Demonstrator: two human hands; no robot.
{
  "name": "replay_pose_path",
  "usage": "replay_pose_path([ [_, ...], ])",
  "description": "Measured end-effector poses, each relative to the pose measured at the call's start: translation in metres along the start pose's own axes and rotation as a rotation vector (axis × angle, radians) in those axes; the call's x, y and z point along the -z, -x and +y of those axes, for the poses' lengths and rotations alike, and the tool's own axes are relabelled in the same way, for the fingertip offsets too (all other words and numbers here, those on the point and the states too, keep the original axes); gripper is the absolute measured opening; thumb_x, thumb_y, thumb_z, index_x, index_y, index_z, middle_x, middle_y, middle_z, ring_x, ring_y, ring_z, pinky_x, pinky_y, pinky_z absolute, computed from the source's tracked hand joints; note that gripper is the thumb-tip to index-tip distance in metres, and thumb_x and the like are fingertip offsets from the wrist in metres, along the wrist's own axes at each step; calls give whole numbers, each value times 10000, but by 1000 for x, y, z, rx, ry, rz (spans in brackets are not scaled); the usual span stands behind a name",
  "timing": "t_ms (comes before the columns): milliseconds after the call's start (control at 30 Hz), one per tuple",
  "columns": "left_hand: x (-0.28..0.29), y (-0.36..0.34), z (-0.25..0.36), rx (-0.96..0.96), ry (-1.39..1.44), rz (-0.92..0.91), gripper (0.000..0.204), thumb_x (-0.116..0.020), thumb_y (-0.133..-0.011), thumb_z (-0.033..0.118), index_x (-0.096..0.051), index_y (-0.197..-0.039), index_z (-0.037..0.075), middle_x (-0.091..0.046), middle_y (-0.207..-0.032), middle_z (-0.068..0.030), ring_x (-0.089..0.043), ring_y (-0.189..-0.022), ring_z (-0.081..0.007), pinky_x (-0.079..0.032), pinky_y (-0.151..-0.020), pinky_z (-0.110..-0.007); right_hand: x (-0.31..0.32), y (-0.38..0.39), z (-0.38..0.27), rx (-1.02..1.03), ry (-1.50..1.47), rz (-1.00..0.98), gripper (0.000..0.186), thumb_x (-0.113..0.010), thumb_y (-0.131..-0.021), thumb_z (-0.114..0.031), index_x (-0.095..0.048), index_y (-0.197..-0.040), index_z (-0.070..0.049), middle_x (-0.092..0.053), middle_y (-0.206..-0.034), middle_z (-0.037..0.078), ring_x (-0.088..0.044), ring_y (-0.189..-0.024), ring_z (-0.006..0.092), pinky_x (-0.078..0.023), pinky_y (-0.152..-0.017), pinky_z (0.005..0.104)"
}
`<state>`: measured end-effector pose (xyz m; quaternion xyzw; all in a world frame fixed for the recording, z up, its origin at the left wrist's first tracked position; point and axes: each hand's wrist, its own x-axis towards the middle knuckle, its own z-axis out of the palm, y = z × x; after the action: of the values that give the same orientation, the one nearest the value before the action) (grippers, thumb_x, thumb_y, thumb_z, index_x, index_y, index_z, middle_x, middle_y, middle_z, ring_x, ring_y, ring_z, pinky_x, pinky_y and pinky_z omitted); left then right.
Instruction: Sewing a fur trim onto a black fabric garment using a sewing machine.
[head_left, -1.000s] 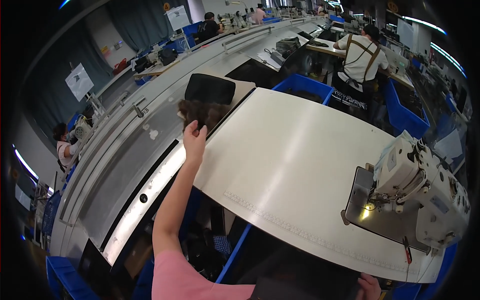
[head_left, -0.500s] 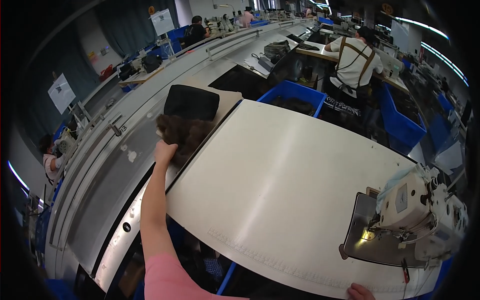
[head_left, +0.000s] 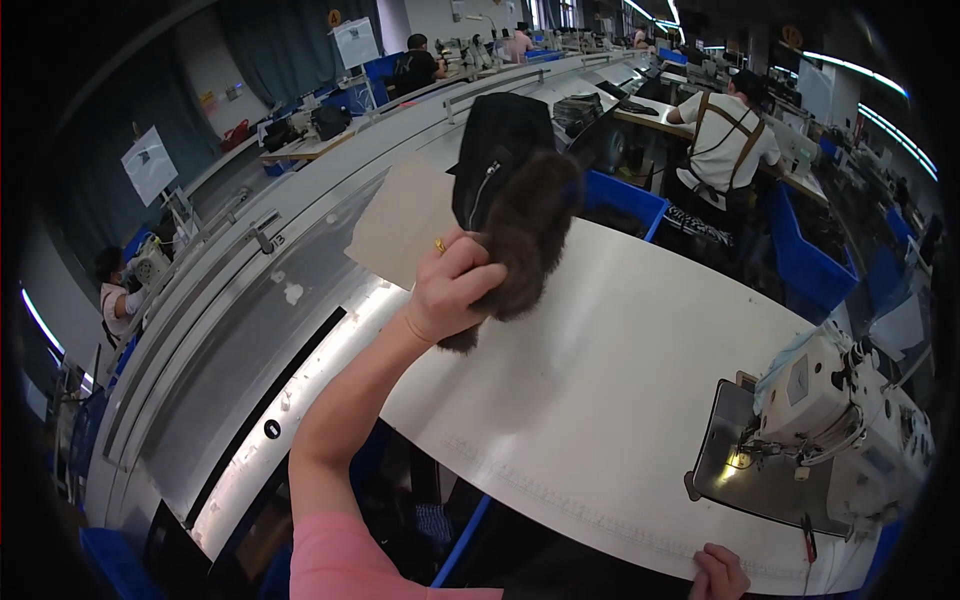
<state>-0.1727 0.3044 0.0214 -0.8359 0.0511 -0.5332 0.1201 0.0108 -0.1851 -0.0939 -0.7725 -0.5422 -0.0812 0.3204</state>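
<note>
Along the left, tall blue-grey fabric curtains (head_left: 265, 55) hanging beside a pale grey wall (head_left: 195, 60). In front of them, a wooden-edged, light-topped work table (head_left: 310, 145) and a white rectangular board (head_left: 148, 168) on a thin stand. Running diagonally into the distance, a long grey metal channel (head_left: 230, 380) with raised rails. To the right of it, a broad glossy white counter (head_left: 650, 400), streaked by soft reflected light. High at the back, narrow bright windows (head_left: 568, 14); at upper right, glowing white tube lights (head_left: 868, 78).
</note>
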Motion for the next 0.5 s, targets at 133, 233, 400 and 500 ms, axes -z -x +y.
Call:
replay_pose_path([
  [133, -14, 38, 27, 15, 12, -178, 260, -724, -582, 29, -641, -819, 95, -478, -767, -43, -559, -798, -271, -516, -803, -387, 11, 7, 17, 5, -29, -213, 345, -615, -801, -8, -659, -1142, -39, -633, -1212, 187, -643, -1081, 340, -538, -884, 392],
  [233, -9, 62, 32, 105, -43, -321, 266, -750, -577, 63, -656, -820, 113, -520, -806, -45, -549, -888, -289, -461, -878, -425, 12, -22, 0, 120, -50, -54, 319, -629, -661, 65, -711, -918, -106, -690, -1019, 88, -698, -829, 232, -558, -596, 295],
  [400, 0, 89, 66, 389, 111, -710, 307, -746, -546, 38, -656, -836, 80, -530, -878, -76, -535, -959, -306, -438, -896, -412, 14, -71, -28, 335, 15, 34, 408, -669, -686, 7, -695, -1079, -100, -623, -1237, 101, -624, -1028, 282, -529, -796, 346],
  [500, 8, 87, 76, 332, 70, -728, 386, -739, -565, 30, -662, -939, 92, -566, -1025, -103, -528, -1094, -328, -435, -950, -431, 12, -95, -49, 374, -7, -5, 481, -705, -741, -82, -633, -1217, -102, -517, -1391, 136, -512, -1229, 345, -449, -984, 424],
])
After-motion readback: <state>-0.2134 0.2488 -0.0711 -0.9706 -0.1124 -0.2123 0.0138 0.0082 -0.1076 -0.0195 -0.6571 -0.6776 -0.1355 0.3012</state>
